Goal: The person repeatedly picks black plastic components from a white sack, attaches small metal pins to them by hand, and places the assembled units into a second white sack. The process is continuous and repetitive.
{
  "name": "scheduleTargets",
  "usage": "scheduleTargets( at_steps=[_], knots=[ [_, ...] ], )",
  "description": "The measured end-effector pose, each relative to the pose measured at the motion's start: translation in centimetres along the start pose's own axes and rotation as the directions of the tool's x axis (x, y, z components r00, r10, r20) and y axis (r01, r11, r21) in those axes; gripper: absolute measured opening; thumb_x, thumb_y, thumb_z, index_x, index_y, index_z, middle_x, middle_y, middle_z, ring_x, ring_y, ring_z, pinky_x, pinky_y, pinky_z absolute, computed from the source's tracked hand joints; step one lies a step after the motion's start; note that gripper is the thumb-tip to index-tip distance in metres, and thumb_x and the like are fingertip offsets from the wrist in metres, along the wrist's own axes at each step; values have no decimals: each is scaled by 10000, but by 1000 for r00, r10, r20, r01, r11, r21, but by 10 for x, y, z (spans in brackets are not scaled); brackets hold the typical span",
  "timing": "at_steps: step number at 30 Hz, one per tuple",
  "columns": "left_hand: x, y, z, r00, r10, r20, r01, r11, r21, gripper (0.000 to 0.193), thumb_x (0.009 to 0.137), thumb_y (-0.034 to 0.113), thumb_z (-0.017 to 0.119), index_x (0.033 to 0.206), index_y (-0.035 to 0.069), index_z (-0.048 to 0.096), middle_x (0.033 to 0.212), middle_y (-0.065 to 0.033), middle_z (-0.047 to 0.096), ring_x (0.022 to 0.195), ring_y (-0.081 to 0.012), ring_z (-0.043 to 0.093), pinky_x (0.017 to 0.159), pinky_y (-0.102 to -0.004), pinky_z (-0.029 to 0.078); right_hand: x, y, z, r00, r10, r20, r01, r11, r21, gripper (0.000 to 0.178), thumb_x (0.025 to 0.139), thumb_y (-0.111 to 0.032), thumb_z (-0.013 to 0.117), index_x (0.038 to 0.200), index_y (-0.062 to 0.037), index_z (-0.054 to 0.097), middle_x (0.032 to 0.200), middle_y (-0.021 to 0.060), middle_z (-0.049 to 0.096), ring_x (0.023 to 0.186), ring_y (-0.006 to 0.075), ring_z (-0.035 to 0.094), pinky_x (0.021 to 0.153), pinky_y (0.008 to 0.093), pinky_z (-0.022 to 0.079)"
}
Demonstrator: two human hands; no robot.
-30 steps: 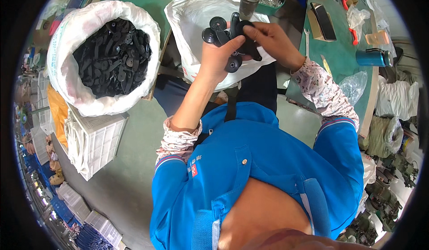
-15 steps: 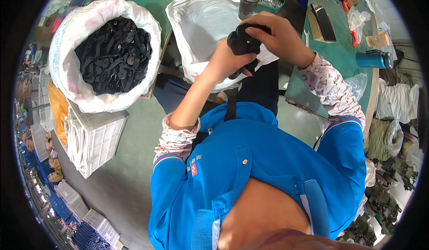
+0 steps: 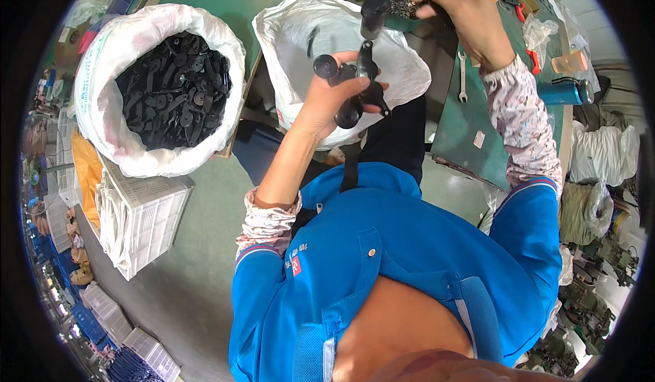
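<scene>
My left hand (image 3: 326,106) is closed around several glossy black lever-like parts (image 3: 368,61) with round ends, over the near part of a white bag (image 3: 283,24) lined open on the far side. Farther right and higher, my right hand (image 3: 474,20) pinches a black curved part (image 3: 376,7) by its rounded end, and its far end hangs toward the left-hand parts. The two hands are apart. A small thin dark piece (image 3: 312,41) shows against the inside of the white bag; I cannot tell whether it is lying or falling.
To the left stands a big white sack (image 3: 92,102) full of black parts (image 3: 181,99), over a white plastic crate (image 3: 150,211). On the green bench (image 3: 471,133) at right lie a wrench (image 3: 462,75), a small tag (image 3: 479,140) and a blue flask (image 3: 563,93).
My right hand has moved away from the left, up and to the right, with a black part in its fingers. My left hand has shifted slightly left, its parts more exposed.
</scene>
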State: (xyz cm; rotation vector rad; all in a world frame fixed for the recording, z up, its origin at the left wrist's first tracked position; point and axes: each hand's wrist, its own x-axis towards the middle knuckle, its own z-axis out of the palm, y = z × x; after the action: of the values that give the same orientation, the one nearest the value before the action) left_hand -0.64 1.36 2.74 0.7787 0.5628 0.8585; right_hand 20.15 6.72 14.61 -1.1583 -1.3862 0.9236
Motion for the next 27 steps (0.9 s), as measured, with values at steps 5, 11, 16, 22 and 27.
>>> scheduleTargets(
  at_steps=[5, 11, 16, 22, 27],
  knots=[
    [6, -2, -1, 992, 126, -16, -127, 990, -63, 490, 864, 54, 584, 1302, 10, 368, 1065, -193, 576, 1016, -347, 619, 713, -367, 606, 33, -9, 4, 970, 222, 100, -233, 965, 118, 187, 925, -116, 553, 998, 41, 622, 723, 53, 632, 473, 90, 552, 420, 203, 443],
    [10, 0, 1, 972, 203, -120, -206, 978, -12, 382, 902, 66, 537, 1251, -5, 398, 1028, -156, 611, 928, -268, 646, 647, -367, 594, 35, 13, 8, 940, 309, 143, -322, 944, 77, 198, 940, -131, 529, 974, 42, 616, 713, 45, 626, 438, 69, 520, 352, 207, 382],
    [18, -6, 2, 959, 227, -170, -240, 969, -59, 357, 911, 83, 550, 1229, -2, 410, 1026, -151, 613, 903, -254, 651, 643, -367, 594, -34, 56, 12, 921, 313, 232, -275, 944, -180, 264, 878, -313, 654, 905, -52, 623, 869, 29, 646, 772, 95, 628, 587, 236, 481],
    [20, -14, 5, 961, 217, -170, -222, 975, -6, 363, 864, 15, 600, 1188, -5, 437, 1021, -141, 602, 926, -264, 654, 661, -337, 595, -53, 80, 17, 961, -164, 224, 189, 977, -96, 134, 808, -20, 676, 921, -17, 605, 940, 49, 662, 813, 116, 618, 718, 234, 508],
    [16, -9, 2, 955, 218, -204, -199, 974, 107, 427, 805, -72, 616, 1188, -23, 434, 933, -127, 608, 892, -268, 671, 641, -305, 592, -41, 53, -11, 979, 10, 203, -8, 1000, -11, 120, 913, -42, 537, 1024, -11, 571, 1005, 33, 615, 892, 59, 561, 782, 227, 508]
  ],
)
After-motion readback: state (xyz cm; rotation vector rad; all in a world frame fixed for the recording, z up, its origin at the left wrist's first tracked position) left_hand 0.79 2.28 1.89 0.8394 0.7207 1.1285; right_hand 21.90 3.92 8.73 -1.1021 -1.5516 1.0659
